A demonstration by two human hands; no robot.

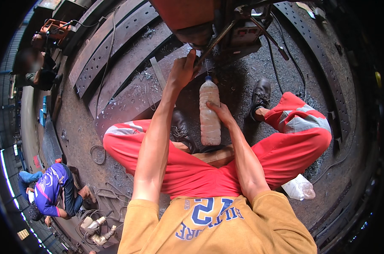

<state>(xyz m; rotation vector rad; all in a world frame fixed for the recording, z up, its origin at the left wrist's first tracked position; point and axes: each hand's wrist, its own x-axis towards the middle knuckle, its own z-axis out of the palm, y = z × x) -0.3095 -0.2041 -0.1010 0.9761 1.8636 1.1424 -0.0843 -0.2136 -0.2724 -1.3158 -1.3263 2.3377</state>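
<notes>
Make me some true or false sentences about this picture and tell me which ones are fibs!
1. The right hand holds a bottle. True.
2. The bottle's cap is red. False: the cap is blue.
3. The left hand is on the bottle too. False: it is closed around the end of a bar.
4. The trousers are red. True.
5. The shirt is green. False: it is mustard yellow.
6. Someone in purple is at the lower left. True.

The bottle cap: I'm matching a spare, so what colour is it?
Blue; the cap shows best in the head view, atop the bottle in the right hand.
</notes>
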